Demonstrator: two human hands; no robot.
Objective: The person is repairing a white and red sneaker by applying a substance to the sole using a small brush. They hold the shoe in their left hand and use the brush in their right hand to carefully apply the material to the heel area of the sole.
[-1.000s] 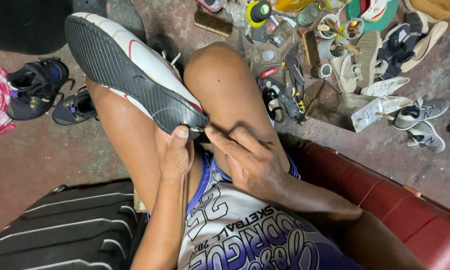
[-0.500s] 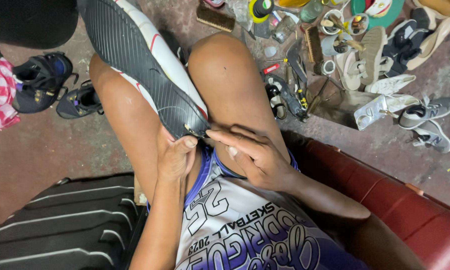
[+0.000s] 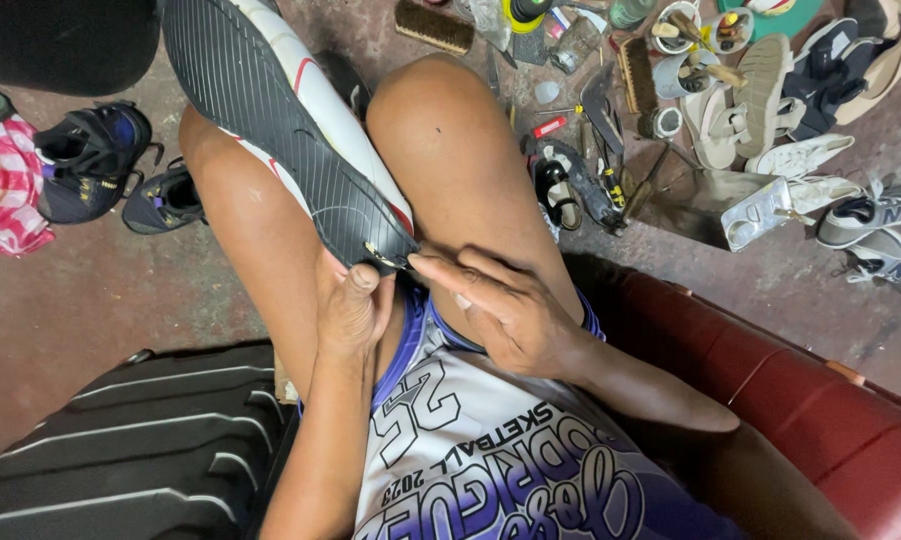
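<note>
Left hand [image 3: 353, 305] clamps the near end of the shoe [image 3: 300, 140] from below, thumb pressed up against the edge of the dark ribbed sole. Right hand [image 3: 505, 305] comes in from the other side, fingers [image 3: 450, 275] pinched narrow at that same end of the sole; we cannot tell whether anything thin is held between them. Both hands meet at the one spot, touching the shoe.

The shoe lies sole up, running diagonally from the hands toward the top left of the view, wedged between our two bare thighs. White upper with a red streak shows along its right side.

Beneath the hands: a white and purple jersey [image 3: 490, 460] over the lap. We sit on a red padded seat [image 3: 790, 390] at right. A black ribbed case [image 3: 130, 440] lies low left.

On the concrete floor [image 3: 100, 290], left: a pair of dark sneakers [image 3: 90, 160] beside a pink checked cloth [image 3: 5, 185]. Right of the knee: a black sandal [image 3: 555, 185], hand tools [image 3: 610, 170], brushes [image 3: 432, 25], small cans [image 3: 675, 70]. Further right, well apart from the hands: beige sandals [image 3: 740, 105], white shoes [image 3: 780, 195], grey sneakers [image 3: 875, 235].
</note>
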